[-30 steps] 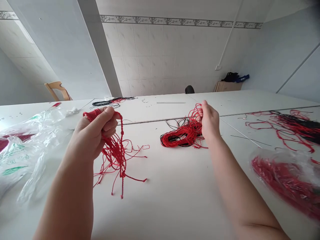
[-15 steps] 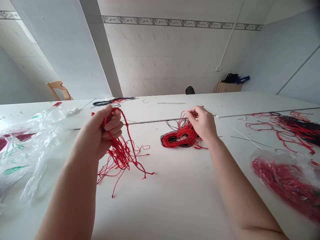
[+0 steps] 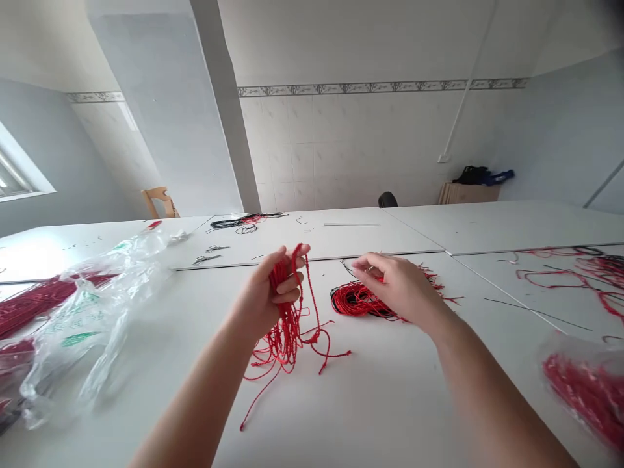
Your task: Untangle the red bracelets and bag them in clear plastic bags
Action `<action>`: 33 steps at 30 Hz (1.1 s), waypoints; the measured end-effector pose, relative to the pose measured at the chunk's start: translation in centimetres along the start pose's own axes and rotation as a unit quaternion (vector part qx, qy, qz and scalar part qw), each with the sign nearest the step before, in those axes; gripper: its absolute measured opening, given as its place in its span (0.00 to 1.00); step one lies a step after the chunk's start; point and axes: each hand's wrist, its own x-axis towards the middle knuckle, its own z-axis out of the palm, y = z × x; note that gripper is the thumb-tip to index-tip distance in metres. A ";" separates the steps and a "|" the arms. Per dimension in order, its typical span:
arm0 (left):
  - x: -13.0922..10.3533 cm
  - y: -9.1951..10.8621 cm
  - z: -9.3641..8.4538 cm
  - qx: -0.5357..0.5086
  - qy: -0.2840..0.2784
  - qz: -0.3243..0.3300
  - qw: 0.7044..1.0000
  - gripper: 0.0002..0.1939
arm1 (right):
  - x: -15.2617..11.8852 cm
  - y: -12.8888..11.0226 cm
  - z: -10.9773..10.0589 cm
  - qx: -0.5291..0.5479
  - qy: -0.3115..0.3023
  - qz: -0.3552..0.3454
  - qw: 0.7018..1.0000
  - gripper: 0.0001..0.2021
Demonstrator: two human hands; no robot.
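Observation:
My left hand [image 3: 280, 286] is closed round a bundle of red braided cords [image 3: 287, 335], whose knotted ends hang down to the white table; one cord loops over the fingertips. To its right, my right hand [image 3: 390, 279] hovers over a coiled bundle of red and black cords [image 3: 358, 300]. The thumb and fingers of that hand are bent with a gap between them, and nothing shows in them. Part of the coil is hidden behind the right hand.
Clear plastic bags [image 3: 97, 312] and dark red cords [image 3: 39, 302] lie at left. Scissors [image 3: 207, 259] and black cords [image 3: 238, 222] are farther back. At right are loose red cords [image 3: 604, 266] and a bag of red cords [image 3: 587, 390].
My left hand has come rightward with its red bundle, closer to the coil. My right hand has shifted from a near-pinch at the coil's top to a more open pose. The view has tilted up and turned left.

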 end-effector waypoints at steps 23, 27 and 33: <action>0.2 -0.9 0.8 -0.131 0.111 0.027 0.985 0.08 | -1.0 -4.9 4.6 0.251 -0.084 -0.053 0.963 0.17; -0.1 -0.3 1.1 -0.213 0.103 0.035 0.971 0.15 | -0.9 -4.2 4.9 0.215 -0.102 -0.072 0.969 0.18; -0.3 2.1 -0.1 -0.186 0.119 0.129 0.967 0.18 | -1.3 -4.0 4.3 0.193 -0.211 -0.098 0.953 0.22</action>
